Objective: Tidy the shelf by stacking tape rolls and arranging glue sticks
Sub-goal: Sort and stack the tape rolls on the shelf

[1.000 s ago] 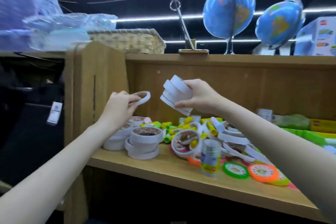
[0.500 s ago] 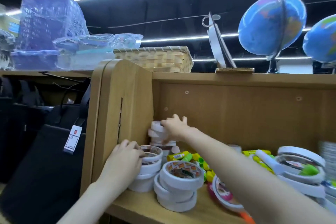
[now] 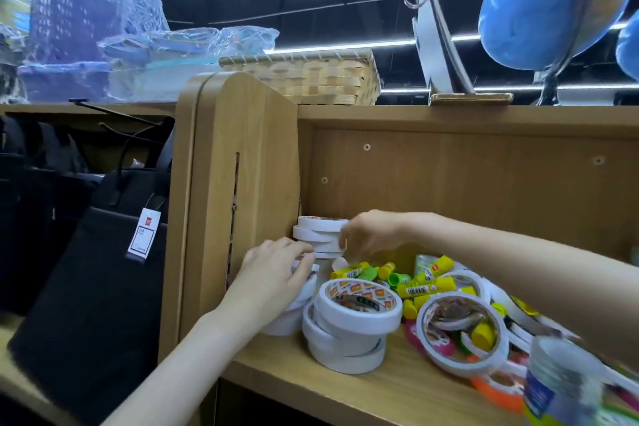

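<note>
Tape rolls crowd the left end of a light wooden shelf. A tall stack of thin white tape rolls stands in the back left corner, against the shelf's side panel. The right hand reaches in from the right, its fingers curled against the right side of this stack and touching it; whether they truly grip it I cannot tell. The left hand rests on top of a lower pile of white tape rolls in front of the corner stack, fingers bent over the top roll and covering it. Just to the right sits a short, leaning stack of wide white tape rolls with red-printed cores. Behind and beside that, a heap of yellow glue sticks with green and yellow caps lies jumbled among loose white tape rings, with pink and orange rings under them. A blurred clear bottle with a blue label stands at the front right. On top of the shelf unit stand a woven basket, plastic-wrapped blue baskets and a blue globe. A black bag with a price tag hangs to the left.
</note>
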The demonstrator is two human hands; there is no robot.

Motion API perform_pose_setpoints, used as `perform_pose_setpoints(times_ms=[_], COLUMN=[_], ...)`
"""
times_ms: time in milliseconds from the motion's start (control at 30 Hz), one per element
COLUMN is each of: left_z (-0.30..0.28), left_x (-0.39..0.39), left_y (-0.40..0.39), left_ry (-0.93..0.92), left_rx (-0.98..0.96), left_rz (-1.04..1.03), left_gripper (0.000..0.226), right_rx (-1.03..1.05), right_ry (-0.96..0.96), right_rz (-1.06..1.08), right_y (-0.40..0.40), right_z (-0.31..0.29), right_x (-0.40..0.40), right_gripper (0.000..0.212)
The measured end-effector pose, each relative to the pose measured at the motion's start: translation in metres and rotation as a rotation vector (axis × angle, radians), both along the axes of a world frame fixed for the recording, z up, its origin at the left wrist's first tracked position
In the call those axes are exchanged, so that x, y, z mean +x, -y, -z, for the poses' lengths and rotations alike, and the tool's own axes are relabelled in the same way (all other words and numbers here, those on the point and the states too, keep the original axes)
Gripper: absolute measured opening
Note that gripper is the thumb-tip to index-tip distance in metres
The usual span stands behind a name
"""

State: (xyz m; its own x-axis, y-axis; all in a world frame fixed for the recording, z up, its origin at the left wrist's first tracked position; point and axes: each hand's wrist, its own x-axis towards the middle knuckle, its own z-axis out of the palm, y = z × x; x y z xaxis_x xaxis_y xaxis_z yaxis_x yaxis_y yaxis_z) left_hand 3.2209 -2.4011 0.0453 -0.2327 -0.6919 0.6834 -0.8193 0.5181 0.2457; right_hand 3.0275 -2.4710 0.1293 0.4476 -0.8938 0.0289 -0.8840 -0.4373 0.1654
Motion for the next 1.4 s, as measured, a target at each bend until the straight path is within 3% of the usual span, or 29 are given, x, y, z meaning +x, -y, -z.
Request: perform_pose_setpoints(times_ms=[100, 200, 300, 400, 500, 700, 800, 900, 1067, 1267, 1400], left_z=[0.002, 0.006, 0.009, 0.01, 0.012, 0.016, 0.015, 0.014, 0.016, 0.02, 0.02], left_x=[-0.006, -0.007, -0.008, -0.013, -0.022, -0.027, -0.029, -0.031, -0.035, -0.036, -0.036], left_y=[0.002, 0.004, 0.001, -0.008, -0.019, -0.024, -0.026, -0.028, -0.03, -0.028, -0.029], left_ry=[0.007, -0.008, -0.119, -0.201, -0.094, 0.119, 0.224, 0.243, 0.179, 0.151, 0.144], left_rx=[0.019, 0.026, -0.023, -0.03, 0.01, 0.089, 0.081, 0.111, 0.161, 0.159, 0.154], left_rz=[-0.009, -0.005, 0.075, 0.225, 0.35, 0.294, 0.224, 0.174, 0.159, 0.173, 0.167], left_gripper=[0.035, 0.034, 0.037, 0.052, 0.04, 0.073, 0.088, 0.082, 0.055, 0.048, 0.055], right_rx=[0.209, 0.159, 0.111, 0.021, -0.098, -0.222, -0.288, -0.224, 0.086, 0.02, -0.112], right_ry=[-0.23, -0.347, -0.293, -0.306, -0.192, 0.05, 0.082, 0.041, -0.041, -0.1, -0.067], right_rz=[-0.053, -0.074, -0.125, -0.118, -0.089, -0.057, -0.021, -0.01, -0.013, -0.023, -0.116], right_y=[-0.001, 0.002, 0.006, 0.014, 0.017, -0.001, -0.003, -0.004, -0.008, -0.009, -0.016], right_z=[0.016, 0.021, 0.024, 0.028, 0.024, 0.001, 0.0, 0.012, 0.025, 0.036, 0.038], right_x=[0.003, -0.001, -0.004, -0.016, -0.035, -0.062, -0.073, -0.074, -0.065, -0.057, -0.059], right_gripper=[0.071, 0.078, 0.068, 0.037, 0.028, 0.033, 0.034, 0.034, 0.036, 0.049, 0.036])
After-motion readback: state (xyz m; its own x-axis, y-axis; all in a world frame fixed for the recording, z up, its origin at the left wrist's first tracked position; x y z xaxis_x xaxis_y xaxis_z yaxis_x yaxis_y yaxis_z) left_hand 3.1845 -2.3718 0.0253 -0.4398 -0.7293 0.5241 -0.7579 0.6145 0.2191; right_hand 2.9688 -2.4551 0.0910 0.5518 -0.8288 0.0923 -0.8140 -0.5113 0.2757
